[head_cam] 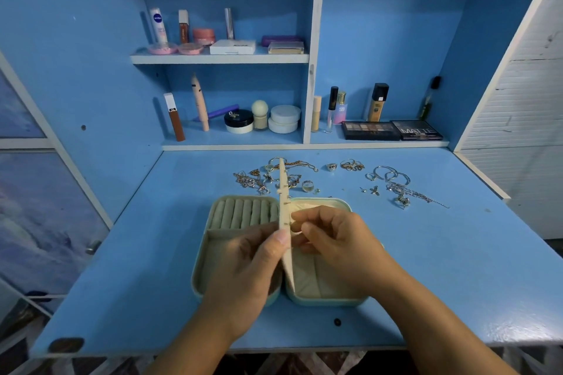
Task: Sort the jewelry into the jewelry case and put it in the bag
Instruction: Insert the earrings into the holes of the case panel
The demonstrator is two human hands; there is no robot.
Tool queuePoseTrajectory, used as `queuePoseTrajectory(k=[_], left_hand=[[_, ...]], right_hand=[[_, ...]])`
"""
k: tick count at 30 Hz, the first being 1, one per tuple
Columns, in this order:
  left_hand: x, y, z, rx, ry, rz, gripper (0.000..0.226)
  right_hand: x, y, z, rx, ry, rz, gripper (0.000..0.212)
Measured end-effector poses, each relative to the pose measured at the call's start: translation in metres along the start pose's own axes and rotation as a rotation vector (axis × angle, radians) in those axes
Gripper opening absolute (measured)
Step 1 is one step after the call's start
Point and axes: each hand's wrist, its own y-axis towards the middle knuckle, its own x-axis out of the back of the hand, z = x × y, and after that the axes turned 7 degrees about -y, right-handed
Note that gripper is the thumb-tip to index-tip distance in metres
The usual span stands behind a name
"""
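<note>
A pale green jewelry case (213,240) lies open on the blue desk, ring rolls in its left half. Its cream middle flap (284,192) stands upright, with several earring posts poking out of its right face. My left hand (253,265) holds this flap from the left, thumb on its edge. My right hand (332,240) pinches a small earring against the flap's right face; the earring itself is mostly hidden by my fingers. Loose jewelry lies behind the case: chains and rings (262,178), a ring cluster (352,165), bangles and necklaces (393,181). No bag is in view.
Desk shelves behind hold cosmetics: bottles and compacts (225,39) on the upper shelf, jars (283,119) and eyeshadow palettes (393,130) on the lower. The desk's front edge (182,350) runs just below my forearms. Its right edge (481,175) lies past the bangles.
</note>
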Motion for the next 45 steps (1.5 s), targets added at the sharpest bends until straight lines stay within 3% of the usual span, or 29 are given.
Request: queuePoseTrajectory(k=[6, 9, 15, 18, 20, 22, 24, 26, 29, 31, 33, 37, 40, 45], left_hand=[[0.011, 0.006, -0.004, 0.195, -0.426, -0.037, 0.025], [0.021, 0.009, -0.012, 0.318, -0.569, -0.076, 0.032], [0.034, 0.011, -0.012, 0.44, -0.555, -0.154, 0.042], [0.032, 0.01, -0.013, 0.419, -0.551, -0.146, 0.05], [0.027, 0.006, -0.013, 0.354, -0.551, -0.094, 0.042], [0.019, 0.002, -0.015, 0.258, -0.445, 0.026, 0.032], [0.012, -0.001, -0.014, 0.15, -0.221, 0.191, 0.041], [0.007, -0.002, -0.009, 0.069, 0.058, 0.258, 0.06], [-0.002, 0.0, -0.002, -0.073, 0.488, 0.189, 0.077], [-0.006, 0.001, 0.004, -0.096, 0.642, 0.225, 0.074], [-0.007, 0.002, 0.008, -0.116, 0.718, 0.239, 0.062], [-0.006, 0.009, 0.009, -0.219, 0.861, 0.089, 0.03], [-0.004, 0.02, 0.011, -0.242, 0.926, -0.006, 0.029], [-0.007, 0.034, 0.016, -0.223, 0.953, 0.035, 0.03]], right_hand=[[-0.002, -0.011, -0.004, -0.005, -0.231, 0.055, 0.02], [-0.005, -0.014, -0.003, 0.029, -0.298, 0.065, 0.026], [-0.007, -0.014, -0.006, 0.129, -0.395, 0.057, 0.035], [-0.006, -0.014, -0.007, 0.123, -0.405, 0.052, 0.035], [-0.006, -0.015, -0.009, 0.108, -0.401, 0.053, 0.033], [-0.004, -0.014, -0.011, 0.079, -0.358, 0.043, 0.026], [-0.002, -0.015, -0.009, 0.034, -0.236, 0.041, 0.019], [0.002, -0.018, -0.001, -0.045, 0.0, 0.016, 0.032], [0.019, -0.027, 0.012, -0.211, 0.244, -0.067, 0.058], [0.03, -0.032, 0.01, -0.235, 0.225, -0.081, 0.06], [0.036, -0.033, 0.006, -0.261, 0.173, -0.115, 0.048], [0.04, -0.032, -0.003, -0.295, -0.033, -0.197, 0.024], [0.041, -0.033, -0.002, -0.297, -0.117, -0.193, 0.021], [0.041, -0.033, -0.006, -0.285, -0.174, -0.193, 0.02]])
